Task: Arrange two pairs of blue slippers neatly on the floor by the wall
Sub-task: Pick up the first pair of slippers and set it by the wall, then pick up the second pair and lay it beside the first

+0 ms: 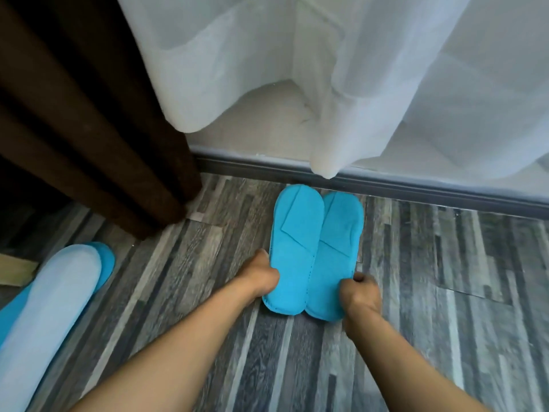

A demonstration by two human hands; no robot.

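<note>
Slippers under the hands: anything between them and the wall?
Nothing visible. The pair lies side by side, toes at the baseboard. The left hand and right hand grip the heels; the sheer curtain hangs just above.

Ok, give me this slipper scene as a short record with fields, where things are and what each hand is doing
pair by wall: two flat bright blue fabric slippers side by side, toes at the grey skirting board
left hand: gripping the left slipper's outer edge
right hand: gripping the right slipper's outer edge
other slippers: blue slippers with a pale sole facing up, far left on the grey wood-pattern floor
above: white sheer curtain, brown curtain
</note>
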